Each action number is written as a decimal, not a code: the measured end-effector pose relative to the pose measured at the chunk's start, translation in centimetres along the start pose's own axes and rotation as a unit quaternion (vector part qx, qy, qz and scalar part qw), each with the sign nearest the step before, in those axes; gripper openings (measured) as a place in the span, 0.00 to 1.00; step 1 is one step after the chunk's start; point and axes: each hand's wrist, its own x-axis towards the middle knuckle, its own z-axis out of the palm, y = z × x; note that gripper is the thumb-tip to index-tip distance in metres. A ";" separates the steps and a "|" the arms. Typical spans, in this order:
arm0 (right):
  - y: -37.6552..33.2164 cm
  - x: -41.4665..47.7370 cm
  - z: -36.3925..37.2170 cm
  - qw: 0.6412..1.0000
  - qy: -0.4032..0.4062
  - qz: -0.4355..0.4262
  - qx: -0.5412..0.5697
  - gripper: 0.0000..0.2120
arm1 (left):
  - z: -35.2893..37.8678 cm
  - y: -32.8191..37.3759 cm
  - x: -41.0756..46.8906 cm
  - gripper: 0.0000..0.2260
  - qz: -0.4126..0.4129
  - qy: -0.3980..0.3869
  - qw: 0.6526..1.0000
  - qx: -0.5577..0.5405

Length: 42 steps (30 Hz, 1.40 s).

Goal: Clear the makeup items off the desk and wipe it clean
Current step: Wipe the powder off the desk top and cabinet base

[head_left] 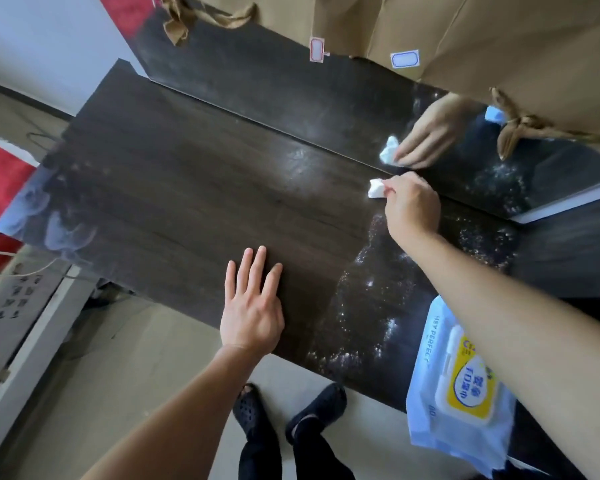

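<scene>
One long desk [187,202] fills the view, its long axis running from upper left to lower right. Its right stretch glistens with droplets, while the left stretch looks dull and dry. A glossy back panel [257,84] rises behind it, with brown paper bags [499,36] above. A pack [465,393] of wet wipes lies at the near right corner.

The left hand [252,313] rests flat on the dry part by the front edge, fingers straight, holding nothing. The right hand [413,209] pinches a bunched white wipe [376,189] against the desk's far edge, touching the panel, which mirrors it. The wipe sits right where wet meets dry, so the unwiped desk lies to its left, along the long axis, and the right hand is likely the one to take it there.

"HEY PERFECT" reads on the pack, but the characters on its yellow lid are not legible. Two stickers [316,49] on the bags are blank.
</scene>
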 end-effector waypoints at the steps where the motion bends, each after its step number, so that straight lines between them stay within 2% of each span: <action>1: 2.2 -0.8 -0.6 1.000 0.020 -0.014 -0.015 0.09 | 0.0 0.0 0.0 0.22 0.000 0.002 1.000 0.000; 4: 6.2 -1.7 -2.2 0.999 0.027 0.000 -0.034 0.10 | 0.0 0.0 0.1 0.22 -0.002 -0.004 1.000 0.000; 8: 3.6 0.1 -1.0 0.994 0.038 0.099 -0.009 0.11 | -0.1 0.1 0.1 0.21 -0.002 -0.017 1.000 0.000; 10: 1.9 -1.0 -0.6 0.997 0.024 0.065 0.020 0.12 | -0.1 0.1 0.1 0.21 -0.004 -0.018 1.000 0.003; 13: 1.6 -5.9 -1.0 0.998 -0.021 -0.038 0.045 0.11 | -0.1 0.0 0.0 0.21 -0.003 -0.020 1.000 0.004; 17: 1.6 -10.2 -3.2 0.970 -0.200 -0.106 0.089 0.11 | -0.4 0.1 -0.1 0.21 -0.005 -0.024 1.000 0.000; 18: 1.6 -8.8 -3.4 0.972 -0.191 -0.107 0.090 0.11 | -0.4 0.1 0.0 0.21 -0.006 -0.021 1.000 -0.001; 20: 1.7 -4.4 -3.1 0.992 -0.081 -0.082 0.058 0.12 | -0.3 0.1 0.1 0.21 -0.004 -0.015 1.000 -0.003; 22: 1.3 -0.4 -2.4 0.999 0.009 -0.017 0.031 0.12 | -0.2 0.1 0.0 0.21 -0.003 -0.012 1.000 -0.003; 24: 0.6 1.0 -0.7 0.999 0.022 0.030 0.009 0.12 | -0.1 0.1 0.0 0.21 -0.001 -0.005 1.000 -0.003; 26: -0.4 -0.2 0.3 1.000 0.007 0.018 0.006 0.13 | 0.0 0.0 0.1 0.21 0.002 0.000 1.000 -0.006; 28: -1.2 -2.8 0.2 0.998 -0.016 -0.053 0.028 0.12 | 0.1 -0.1 0.1 0.20 0.001 0.004 1.000 -0.003; 30: -1.5 -7.0 -0.6 0.989 -0.071 -0.121 0.051 0.11 | 0.0 0.0 0.0 0.20 0.002 -0.001 1.000 -0.005; 33: -1.8 -12.3 -2.3 0.948 -0.253 -0.155 0.110 0.13 | -0.2 0.1 0.0 0.21 -0.004 -0.003 1.000 -0.006; 34: -1.7 -12.0 -2.8 0.934 -0.292 -0.159 0.129 0.15 | -0.3 0.1 0.0 0.21 -0.004 -0.004 1.000 -0.007; 35: -1.5 -10.6 -2.9 0.937 -0.280 -0.158 0.140 0.16 | -0.3 0.1 0.0 0.21 -0.004 -0.004 1.000 -0.009; 36: -0.9 -8.5 -2.8 0.952 -0.231 -0.140 0.142 0.16 | -0.3 0.1 0.1 0.21 -0.003 -0.004 1.000 -0.010; 38: 0.1 -3.5 -2.3 0.990 -0.103 -0.060 0.075 0.13 | -0.3 0.1 0.1 0.21 -0.001 -0.002 1.000 -0.008; 39: 0.5 -1.7 -1.9 0.997 -0.074 -0.008 0.037 0.12 | -0.2 0.1 0.1 0.21 -0.001 -0.001 1.000 -0.008; 40: 0.6 -1.1 -1.4 0.997 -0.070 0.030 0.016 0.12 | -0.2 0.1 0.1 0.21 0.001 -0.002 1.000 -0.009; 42: -0.7 -3.2 -0.6 0.996 -0.083 0.015 0.016 0.12 | -0.1 -0.1 0.0 0.22 0.001 -0.003 1.000 -0.009</action>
